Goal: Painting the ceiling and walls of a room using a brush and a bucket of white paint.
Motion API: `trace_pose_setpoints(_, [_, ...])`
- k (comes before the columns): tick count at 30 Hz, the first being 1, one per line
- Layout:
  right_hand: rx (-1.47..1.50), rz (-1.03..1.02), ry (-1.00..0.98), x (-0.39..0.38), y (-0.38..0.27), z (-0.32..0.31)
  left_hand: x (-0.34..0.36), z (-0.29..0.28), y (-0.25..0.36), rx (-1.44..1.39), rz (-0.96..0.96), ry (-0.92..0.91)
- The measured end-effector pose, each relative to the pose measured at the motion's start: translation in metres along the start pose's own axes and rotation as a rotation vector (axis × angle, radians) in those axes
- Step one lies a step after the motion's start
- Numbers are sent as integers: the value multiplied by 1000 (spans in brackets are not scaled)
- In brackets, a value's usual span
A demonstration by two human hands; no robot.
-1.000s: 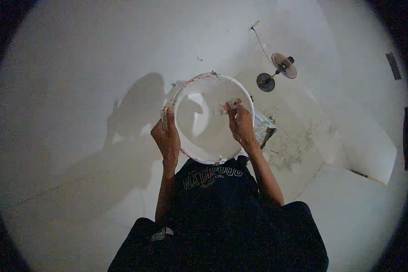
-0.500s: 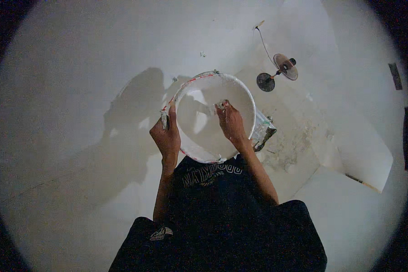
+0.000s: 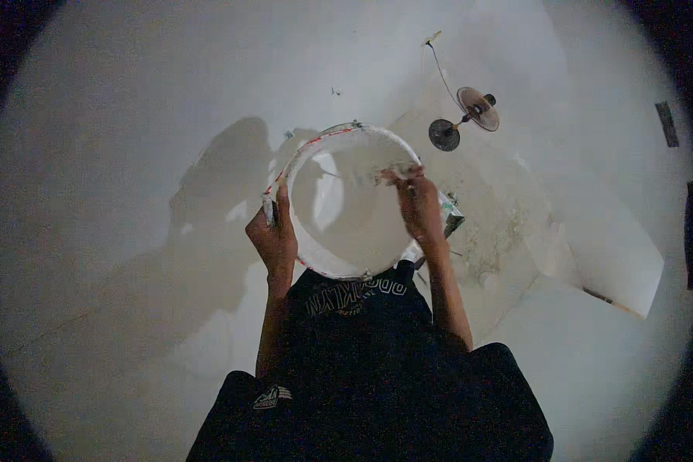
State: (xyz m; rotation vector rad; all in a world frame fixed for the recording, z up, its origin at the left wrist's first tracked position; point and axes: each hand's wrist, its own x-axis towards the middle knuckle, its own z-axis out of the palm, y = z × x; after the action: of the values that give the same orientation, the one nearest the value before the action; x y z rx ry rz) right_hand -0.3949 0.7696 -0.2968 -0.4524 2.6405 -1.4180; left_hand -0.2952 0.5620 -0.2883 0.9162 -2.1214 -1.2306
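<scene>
A round white bucket (image 3: 422,150) with a red-marked rim is in front of my body, holding pale, smooth putty (image 3: 362,223). On its left side, my left hand (image 3: 276,239) is closed on the rim, thumb lying along the top. A whitish, crusted piece shows by that thumb; its kind is unclear. My right hand (image 3: 421,208) is closed round the handle end of a putty-smeared putty knife (image 3: 366,177) over the bucket's right half. The hand is slightly blurred, and the blade is hard to make out against the putty.
A lamp-like object with two round discs (image 3: 477,109) and a thin cord stands beyond the bucket to the right. A crumpled bag (image 3: 450,215) lies against the bucket's right side. Farther right are stained floor (image 3: 493,239) and a pale sheet with a raised edge (image 3: 624,269).
My right hand has moved right with the putty knife, from over the middle of the bucket to near its right rim. My left hand keeps its grip on the rim.
</scene>
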Motion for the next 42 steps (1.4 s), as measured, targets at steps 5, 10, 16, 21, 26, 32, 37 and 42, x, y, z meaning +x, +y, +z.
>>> trace_pose_setpoints(5, [30, -62, 59, 16, 69, -50, 3, -1, -2, 40, -97, -115])
trace_pose_setpoints(10, [132, -146, 65, 31, 66, -66, 4, 6, -8, -26, -7, -23])
trace_pose_setpoints(16, [70, -127, 110, 27, 89, -75, 15, 4, -19, 18, -7, -96])
trace_pose_setpoints(21, [-26, -98, 148, 20, 96, -83, 17, 3, -10, 61, 18, -121])
trace_pose_setpoints(26, [-85, -63, 326, 18, 94, -113, 20, 8, -2, 29, 49, -90])
trace_pose_setpoints(32, [346, 12, 305, 0, 73, -133, 24, -4, -19, 13, -53, -176])
trace_pose_setpoints(37, [737, 80, 291, -22, 77, -113, 22, 3, -18, 17, 56, -120])
trace_pose_setpoints(42, [438, 103, 737, -37, 109, -74, 24, 1, 0, 42, 74, -142])
